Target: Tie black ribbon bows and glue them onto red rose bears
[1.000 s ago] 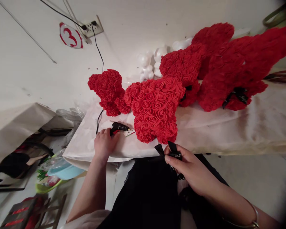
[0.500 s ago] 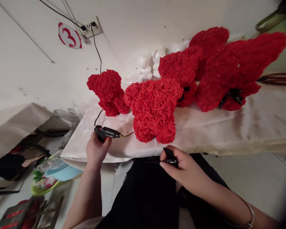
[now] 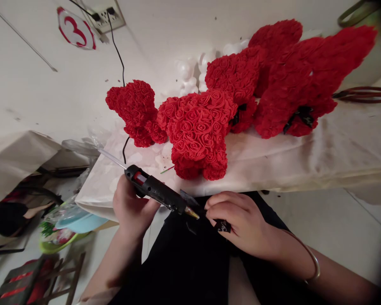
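Observation:
My left hand (image 3: 133, 208) is wrapped round the handle of a black hot glue gun (image 3: 160, 191), a clear glue stick (image 3: 111, 158) poking out of its back. The gun's brass nozzle points down and right, close to a black ribbon bow (image 3: 222, 225) with pale lettering. My right hand (image 3: 241, 220) pinches that bow in front of the table edge; part of it is hidden by the fingers. Just beyond my hands a red rose bear (image 3: 200, 131) stands on the white-covered table (image 3: 257, 165).
A smaller red rose bear (image 3: 135, 112) stands left, and more rose figures (image 3: 300, 80) with black bows stand right. White foam bears (image 3: 186, 76) are behind. Scissors (image 3: 365, 94) lie far right. The gun's cord runs to a wall socket (image 3: 106, 16). A blue basin (image 3: 81, 221) sits lower left.
My left hand has brought the glue gun off the table edge, rightward and nearer, so its nozzle is now by the ribbon. My right hand has turned the bow. The view shifted slightly.

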`<action>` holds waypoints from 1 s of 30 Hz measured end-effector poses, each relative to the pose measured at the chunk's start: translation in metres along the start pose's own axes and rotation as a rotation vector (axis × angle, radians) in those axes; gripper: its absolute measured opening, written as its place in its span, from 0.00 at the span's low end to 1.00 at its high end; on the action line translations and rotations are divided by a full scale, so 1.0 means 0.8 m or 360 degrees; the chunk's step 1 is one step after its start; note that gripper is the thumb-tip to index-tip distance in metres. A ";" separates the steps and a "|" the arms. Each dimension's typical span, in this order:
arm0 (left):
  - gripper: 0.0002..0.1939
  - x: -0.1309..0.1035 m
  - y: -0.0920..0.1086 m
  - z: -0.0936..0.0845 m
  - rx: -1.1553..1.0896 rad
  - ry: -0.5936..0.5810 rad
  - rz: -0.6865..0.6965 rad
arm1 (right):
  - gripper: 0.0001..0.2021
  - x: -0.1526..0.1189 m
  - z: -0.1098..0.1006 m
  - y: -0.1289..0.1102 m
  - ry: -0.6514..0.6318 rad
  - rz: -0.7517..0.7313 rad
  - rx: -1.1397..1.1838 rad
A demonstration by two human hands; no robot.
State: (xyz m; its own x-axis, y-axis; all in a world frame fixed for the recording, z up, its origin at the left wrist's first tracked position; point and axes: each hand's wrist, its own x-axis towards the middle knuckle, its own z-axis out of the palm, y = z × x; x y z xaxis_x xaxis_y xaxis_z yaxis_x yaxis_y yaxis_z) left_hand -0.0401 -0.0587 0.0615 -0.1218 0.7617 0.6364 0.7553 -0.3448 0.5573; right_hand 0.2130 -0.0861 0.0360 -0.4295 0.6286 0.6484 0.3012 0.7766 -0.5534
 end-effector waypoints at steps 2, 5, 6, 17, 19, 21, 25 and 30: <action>0.20 -0.001 0.002 0.004 0.0037 0.0005 0.0007 | 0.13 -0.003 0.001 0.002 -0.0012 -0.0033 -0.0012; 0.22 -0.001 0.003 0.008 0.0085 -0.0010 0.0013 | 0.13 -0.005 0.003 0.004 -0.0011 -0.0056 -0.0015; 0.23 -0.001 0.003 0.010 0.0099 -0.0032 0.0023 | 0.13 -0.006 0.003 0.005 0.0003 -0.0063 -0.0018; 0.15 0.000 0.011 0.017 0.0244 -0.0064 0.0114 | 0.14 -0.007 0.000 0.004 0.0123 -0.0122 -0.0074; 0.14 0.001 0.006 0.016 0.0283 -0.0069 0.0104 | 0.14 -0.007 0.001 0.004 0.0112 -0.0115 -0.0068; 0.14 0.001 0.001 0.017 0.0340 -0.0061 0.0106 | 0.14 -0.008 0.003 0.004 0.0095 -0.0099 -0.0053; 0.11 0.001 -0.003 0.018 0.0397 -0.0013 0.0209 | 0.14 -0.009 0.004 0.006 0.0088 -0.0081 -0.0055; 0.08 0.001 -0.005 0.018 0.0437 -0.0038 0.0241 | 0.14 -0.010 0.004 0.006 0.0064 -0.0061 -0.0060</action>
State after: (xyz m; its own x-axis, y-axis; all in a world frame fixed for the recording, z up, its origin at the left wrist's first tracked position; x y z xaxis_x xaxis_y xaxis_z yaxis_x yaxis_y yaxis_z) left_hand -0.0341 -0.0486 0.0525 0.0178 0.7268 0.6866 0.9098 -0.2965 0.2903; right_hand 0.2149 -0.0874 0.0266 -0.4068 0.5992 0.6896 0.3172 0.8005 -0.5085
